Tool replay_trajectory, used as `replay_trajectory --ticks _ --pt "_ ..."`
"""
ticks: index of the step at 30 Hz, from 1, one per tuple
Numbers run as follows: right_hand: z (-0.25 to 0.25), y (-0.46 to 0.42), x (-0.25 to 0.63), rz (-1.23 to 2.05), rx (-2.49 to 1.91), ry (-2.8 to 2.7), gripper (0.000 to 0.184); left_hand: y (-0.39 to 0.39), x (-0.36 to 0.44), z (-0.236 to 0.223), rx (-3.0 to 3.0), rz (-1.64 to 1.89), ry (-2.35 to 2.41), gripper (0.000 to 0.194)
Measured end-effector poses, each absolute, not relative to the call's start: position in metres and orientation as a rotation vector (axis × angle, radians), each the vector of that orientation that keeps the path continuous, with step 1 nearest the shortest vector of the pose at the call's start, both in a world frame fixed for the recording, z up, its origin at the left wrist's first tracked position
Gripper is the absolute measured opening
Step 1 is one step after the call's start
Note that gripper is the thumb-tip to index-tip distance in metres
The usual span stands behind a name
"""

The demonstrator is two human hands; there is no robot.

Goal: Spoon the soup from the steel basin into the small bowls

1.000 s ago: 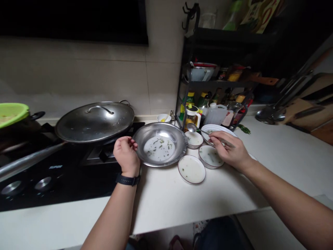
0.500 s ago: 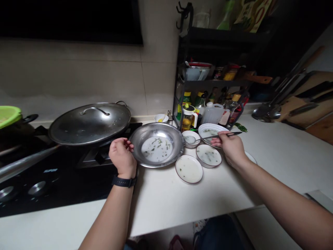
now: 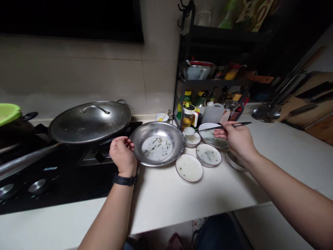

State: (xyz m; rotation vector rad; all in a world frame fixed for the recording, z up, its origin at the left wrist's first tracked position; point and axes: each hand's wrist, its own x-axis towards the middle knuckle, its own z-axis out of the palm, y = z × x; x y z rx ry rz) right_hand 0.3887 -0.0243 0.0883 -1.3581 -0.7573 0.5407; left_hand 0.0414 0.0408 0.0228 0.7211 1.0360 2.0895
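Observation:
My left hand (image 3: 122,152), with a dark watch band on its wrist, is closed at the left rim of a wide metal basin (image 3: 177,133). Pale, cloudy liquid with green leafy bits lies in the basin. In my right hand (image 3: 238,140) is the dark handle of a ladle (image 3: 189,131). The ladle's round scoop hangs just over a small white bowl (image 3: 194,141) beside the basin. Closer to me are two dark-rimmed bowls, one bowl (image 3: 208,155) with green bits and another bowl (image 3: 189,168) with paler liquid. Behind the right hand a ribbed bowl (image 3: 206,127) also holds liquid.
A large lidded wok (image 3: 90,123) covers part of the black stove (image 3: 65,187) at left. Seasoning bottles (image 3: 213,111) fill a dark rack behind the bowls. Under my right wrist sits another bowl (image 3: 234,162), partly hidden. Ladles (image 3: 262,113) and a knife block stand at far right.
The ladle's scoop has risen a little out of the small bowl. My right hand has moved slightly right and up, uncovering more of the bowl beneath its wrist. My left hand stays put.

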Motion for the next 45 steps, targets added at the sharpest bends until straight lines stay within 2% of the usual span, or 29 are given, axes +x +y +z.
replay_trajectory --ticks 5,12,15,18,21,27,31,34,40,45 --pt "0.093 -0.013 0.364 0.636 -1.320 -0.807 0.007 0.041 0.041 0.023 0.739 2.081 1.041 0.011" --pt "0.057 0.001 0.324 0.698 -1.384 -1.073 0.015 0.040 0.041 0.024 0.748 2.074 1.029 0.012" --pt "0.050 -0.009 0.316 0.481 -1.299 -1.594 0.017 0.040 0.041 0.023 0.728 2.079 1.018 0.012" --pt "0.055 -0.023 0.314 0.092 -1.005 -2.285 0.019 0.040 0.041 0.024 0.718 2.076 1.015 0.013" --pt "0.065 -0.038 0.319 -0.205 -0.783 -2.559 0.030 0.039 0.041 0.024 0.722 2.069 1.022 0.013" --pt "0.079 -0.057 0.357 -0.323 -1.026 -2.127 0.022 0.039 0.042 0.024 0.725 2.066 1.022 0.014" --pt "0.067 -0.053 0.381 -0.433 -1.230 -1.917 0.015 0.039 0.042 0.024 0.714 2.064 1.021 0.012" --pt "0.053 -0.045 0.389 -0.429 -1.359 -1.860 0.017 0.041 0.042 0.023 0.706 2.080 1.015 0.012" --pt "0.036 -0.033 0.396 0.034 -1.598 -1.561 0.024 0.042 0.042 0.021 0.726 2.086 1.028 0.012" --pt "0.041 -0.023 0.399 0.501 -1.533 -0.918 0.014 0.042 0.042 0.021 0.725 2.096 1.044 0.011"
